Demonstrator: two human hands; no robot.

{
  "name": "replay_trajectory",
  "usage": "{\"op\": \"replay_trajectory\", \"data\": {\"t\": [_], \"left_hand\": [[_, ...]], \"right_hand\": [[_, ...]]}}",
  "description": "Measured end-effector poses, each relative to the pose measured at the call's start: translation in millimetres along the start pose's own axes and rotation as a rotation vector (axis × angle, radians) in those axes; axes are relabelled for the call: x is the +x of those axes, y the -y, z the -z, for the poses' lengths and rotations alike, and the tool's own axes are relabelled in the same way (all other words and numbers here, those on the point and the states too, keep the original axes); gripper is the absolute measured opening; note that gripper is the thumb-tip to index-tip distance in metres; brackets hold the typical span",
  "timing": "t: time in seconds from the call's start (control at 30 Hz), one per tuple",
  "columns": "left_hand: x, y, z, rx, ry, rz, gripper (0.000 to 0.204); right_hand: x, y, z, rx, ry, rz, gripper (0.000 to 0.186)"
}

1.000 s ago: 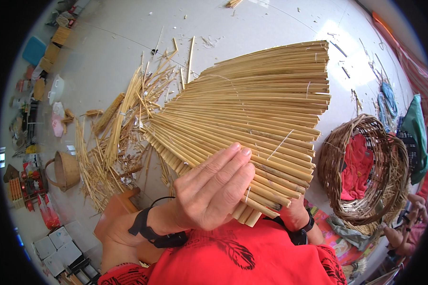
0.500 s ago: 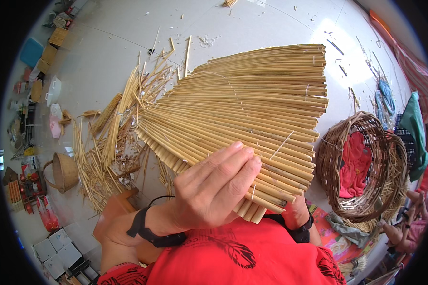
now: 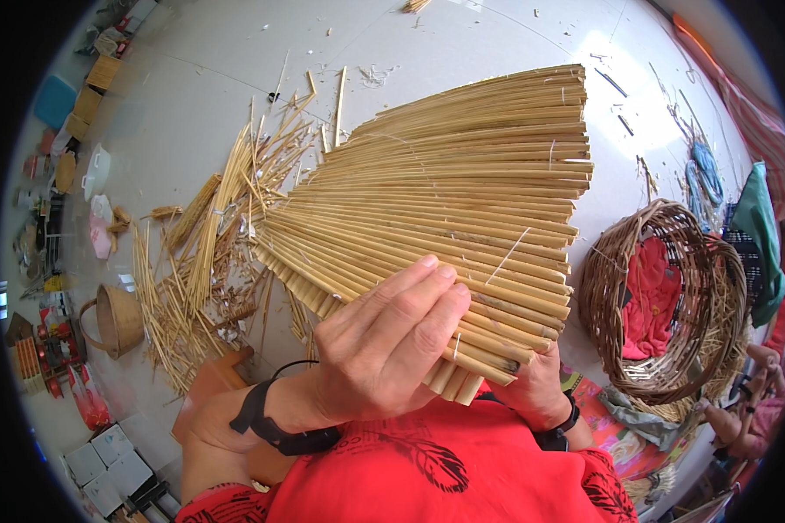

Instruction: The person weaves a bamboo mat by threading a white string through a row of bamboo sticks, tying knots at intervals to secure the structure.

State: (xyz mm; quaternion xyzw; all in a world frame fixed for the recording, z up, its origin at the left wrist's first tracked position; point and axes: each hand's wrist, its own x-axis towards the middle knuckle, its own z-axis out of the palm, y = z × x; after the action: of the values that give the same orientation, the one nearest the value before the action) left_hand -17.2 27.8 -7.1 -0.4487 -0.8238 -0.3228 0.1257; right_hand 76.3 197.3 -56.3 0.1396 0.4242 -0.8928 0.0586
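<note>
A stiff, fan-shaped mat of straw-coloured reeds (image 3: 427, 192) spreads in front of me, narrow at the left and wide at the right. Pale threads cross its stalks. Across its near edge lies my left hand (image 3: 392, 336), closed on the mat, fingers pressed together on top and the thumb out of sight. My right hand (image 3: 536, 388) is at the mat's near right corner, partly underneath; the reeds cover its fingers, so its grip cannot be made out.
Loose reed stalks and bundles (image 3: 205, 253) litter the pale floor (image 3: 218, 52) at left, beside a small basket (image 3: 113, 318). On the right stands a brown wicker basket (image 3: 606, 336) with red cloth (image 3: 650, 292) inside. Another person's arm (image 3: 733, 427) shows at the far right.
The mat's wide right end has swung slightly up and left. My left hand has shifted a little with it, and more of my right hand shows below the corner.
</note>
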Motion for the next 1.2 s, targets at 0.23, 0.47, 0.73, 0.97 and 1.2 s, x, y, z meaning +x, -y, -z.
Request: {"op": "replay_trajectory", "data": {"t": [0.23, 0.47, 0.73, 0.97, 1.2], "left_hand": [[-2, 2, -3, 0.049, -0.027, -0.030, 0.035], [-1, 0, 0, 0.026, -0.012, -0.018, 0.033], [-3, 1, -2, 0.037, -0.026, -0.025, 0.033], [-6, 5, -1, 0.048, 0.028, -0.069, 0.050], [-6, 8, -2, 0.053, 0.007, -0.077, 0.048]], "right_hand": [[2, -5, 10, -0.642, 0.095, 0.202, 0.033], [13, -5, 7, 0.191, 0.143, 0.138, 0.031], [16, -7, 6, 0.200, 0.128, 0.134, 0.032], [17, -7, 10, 0.201, 0.137, 0.165, 0.033], [16, -8, 6, 0.290, 0.032, 0.059, 0.032]]}}
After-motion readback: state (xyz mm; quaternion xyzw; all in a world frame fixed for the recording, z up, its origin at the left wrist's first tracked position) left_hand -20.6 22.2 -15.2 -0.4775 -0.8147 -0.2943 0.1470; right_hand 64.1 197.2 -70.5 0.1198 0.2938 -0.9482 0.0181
